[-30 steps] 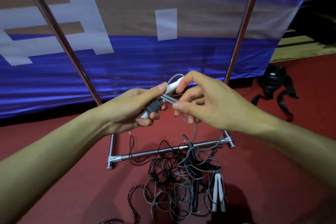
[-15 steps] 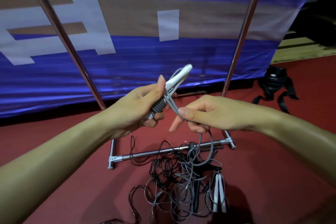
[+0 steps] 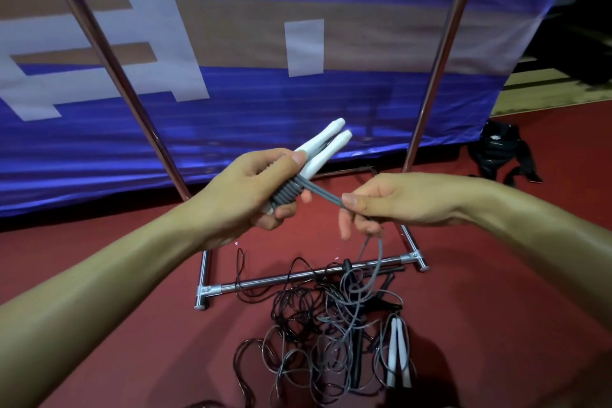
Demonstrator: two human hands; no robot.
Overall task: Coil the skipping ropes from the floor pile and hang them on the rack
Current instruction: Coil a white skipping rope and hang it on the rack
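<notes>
My left hand point(image 3: 255, 195) grips two white skipping-rope handles point(image 3: 326, 146) side by side, their tips pointing up and right. Grey cord is wound in tight turns point(image 3: 287, 194) around the handles just below my thumb. My right hand point(image 3: 381, 205) pinches the doubled grey cord point(image 3: 323, 195) taut between thumb and finger, a little right of the handles. The rest of that cord hangs down to the floor pile of tangled black and grey ropes point(image 3: 318, 334), where another pair of white handles point(image 3: 397, 351) lies. The metal rack's base bar point(image 3: 298, 276) crosses just behind the pile.
Two slanted rack uprights point(image 3: 109, 53) point(image 3: 440, 53) rise on either side of my hands. A blue and white banner point(image 3: 265, 103) hangs behind them. A black bag with straps point(image 3: 500, 151) lies on the red floor at right.
My right hand has drawn the cord down and to the right, pulling it taut away from the handles. The handles' tips now stand clear above my left thumb.
</notes>
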